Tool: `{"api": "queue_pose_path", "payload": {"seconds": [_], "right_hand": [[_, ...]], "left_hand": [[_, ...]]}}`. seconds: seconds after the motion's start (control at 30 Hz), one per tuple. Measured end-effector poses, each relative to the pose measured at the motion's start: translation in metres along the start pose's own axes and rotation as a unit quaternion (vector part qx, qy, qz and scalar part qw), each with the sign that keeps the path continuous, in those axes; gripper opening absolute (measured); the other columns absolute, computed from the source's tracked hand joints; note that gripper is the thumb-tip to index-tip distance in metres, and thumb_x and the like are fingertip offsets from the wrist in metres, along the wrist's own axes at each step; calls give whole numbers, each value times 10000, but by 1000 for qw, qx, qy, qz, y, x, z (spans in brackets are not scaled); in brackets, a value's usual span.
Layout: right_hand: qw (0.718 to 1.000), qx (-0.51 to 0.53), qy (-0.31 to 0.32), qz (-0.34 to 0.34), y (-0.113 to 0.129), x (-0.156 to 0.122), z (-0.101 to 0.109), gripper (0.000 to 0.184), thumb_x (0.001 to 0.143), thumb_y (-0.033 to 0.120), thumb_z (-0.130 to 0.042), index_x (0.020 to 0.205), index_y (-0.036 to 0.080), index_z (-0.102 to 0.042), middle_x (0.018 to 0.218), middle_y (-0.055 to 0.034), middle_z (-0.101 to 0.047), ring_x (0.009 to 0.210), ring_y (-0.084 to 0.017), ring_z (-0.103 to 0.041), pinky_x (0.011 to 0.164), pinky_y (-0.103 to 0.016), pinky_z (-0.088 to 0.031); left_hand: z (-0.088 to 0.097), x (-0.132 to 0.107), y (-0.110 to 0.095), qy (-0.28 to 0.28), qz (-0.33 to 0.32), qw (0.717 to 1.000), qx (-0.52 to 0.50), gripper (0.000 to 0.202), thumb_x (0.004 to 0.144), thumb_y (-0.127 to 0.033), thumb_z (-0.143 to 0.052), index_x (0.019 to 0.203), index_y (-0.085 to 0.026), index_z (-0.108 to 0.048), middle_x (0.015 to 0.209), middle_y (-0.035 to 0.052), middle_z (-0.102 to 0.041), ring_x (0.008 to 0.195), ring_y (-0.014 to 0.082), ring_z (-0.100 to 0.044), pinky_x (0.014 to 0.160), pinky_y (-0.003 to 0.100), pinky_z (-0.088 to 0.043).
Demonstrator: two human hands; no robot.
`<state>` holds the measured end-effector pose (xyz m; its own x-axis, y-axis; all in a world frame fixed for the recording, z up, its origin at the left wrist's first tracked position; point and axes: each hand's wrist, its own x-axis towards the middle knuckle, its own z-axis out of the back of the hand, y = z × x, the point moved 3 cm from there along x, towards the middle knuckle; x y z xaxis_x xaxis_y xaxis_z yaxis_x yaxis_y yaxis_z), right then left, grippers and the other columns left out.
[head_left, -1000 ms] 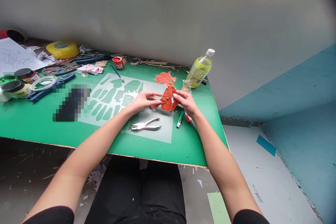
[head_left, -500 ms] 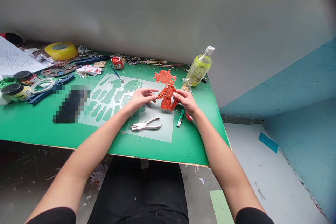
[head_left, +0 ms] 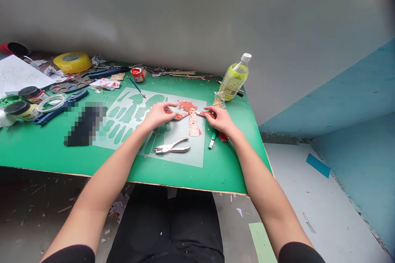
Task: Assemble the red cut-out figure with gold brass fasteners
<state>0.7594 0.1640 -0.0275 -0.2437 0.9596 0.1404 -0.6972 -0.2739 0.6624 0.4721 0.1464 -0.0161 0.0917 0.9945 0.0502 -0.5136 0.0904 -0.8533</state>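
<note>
A jointed red cut-out figure (head_left: 194,124) lies or hovers over the translucent stencil sheet, its pale, red-smudged side facing me. My left hand (head_left: 161,115) pinches the figure's left arm piece between thumb and fingers. On the other side, my right hand (head_left: 219,118) grips the right arm piece the same way, so both arms stretch outward. The figure's jagged head part (head_left: 187,105) points away from me. Whether the body touches the sheet, I cannot tell. Silver hole-punch pliers (head_left: 172,146) rest on the stencil sheet (head_left: 185,161) nearer to me.
A green cutter or pen (head_left: 212,139) lies beside my right hand. Behind it a bottle of yellow-green liquid (head_left: 233,79) leans. An open red paint pot (head_left: 137,75), a brush (head_left: 137,87), a tape roll (head_left: 52,102), a yellow dispenser (head_left: 73,62) and paint jars (head_left: 21,109) occupy the left and back.
The red figure has been turned over, from its bright red side with brass-coloured fasteners to its paler back. My hands have moved slightly and now spread its arms sideways.
</note>
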Motion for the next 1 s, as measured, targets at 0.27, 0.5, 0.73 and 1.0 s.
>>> {"api": "queue_pose_path", "payload": {"seconds": [0.27,0.5,0.73,1.0], "right_hand": [[994,-30,-65,83,-3,5,-5,353,992,442,-554,758,226,-706,868,-96,-720,865,-252,-630,825,-404,-473],[993,-30,-66,94,-5,5,-11,359,1010,467,-526,820,229,-716,864,-101,-729,872,-260,-621,819,-400,-451],[990,22,-118,69,-2,4,-10,507,1042,594,-432,835,236,-726,849,-88,-730,868,-252,-644,842,-375,-458],[982,72,-174,29,-11,7,-12,602,1041,643,-354,862,221,-744,851,-85,-740,861,-248,-672,842,-358,-477]], "left_hand": [[1,0,6,-110,-62,969,211,197,828,-365,-714,890,-239,-852,770,94,-776,758,276,-660,657,352,-415],[-2,-10,-17,-168,-129,951,223,539,931,-373,-619,424,-232,-502,518,63,-557,605,218,-489,660,365,-326],[4,-19,-27,-231,-109,965,61,684,1004,-494,-489,409,-235,-272,422,-19,-264,432,122,-257,529,332,-187],[32,-117,-121,-133,-296,926,-195,644,1080,-595,-397,587,-239,-611,414,-17,-369,397,139,-360,504,336,-343]]}}
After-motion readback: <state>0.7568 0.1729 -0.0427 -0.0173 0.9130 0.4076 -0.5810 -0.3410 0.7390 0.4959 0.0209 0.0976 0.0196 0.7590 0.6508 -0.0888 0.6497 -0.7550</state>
